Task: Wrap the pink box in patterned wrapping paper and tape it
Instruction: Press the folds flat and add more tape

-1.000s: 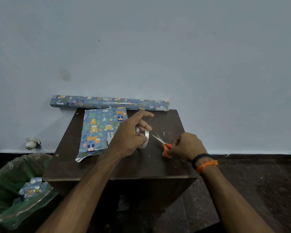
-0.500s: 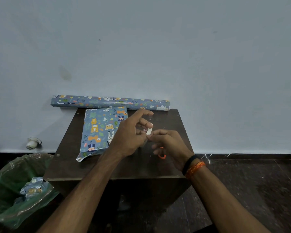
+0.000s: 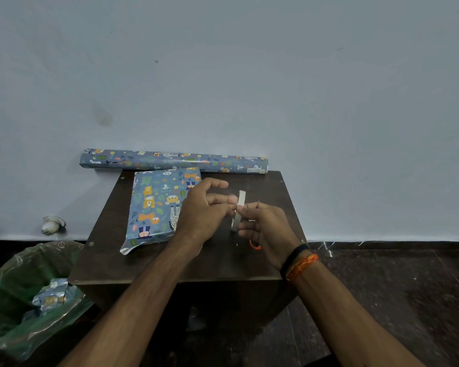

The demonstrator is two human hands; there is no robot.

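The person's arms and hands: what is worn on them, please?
Both forearms are bare, with no sleeves in view. The left hand wears nothing visible. At the wrist of the right hand there are a black band and an orange thread bracelet beside it. No rings or gloves are visible.

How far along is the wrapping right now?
Done: the box lies covered in patterned paper on the table. In hand: left hand and right hand work the tape roll. Left: its near end flap sticks out loose, untaped.
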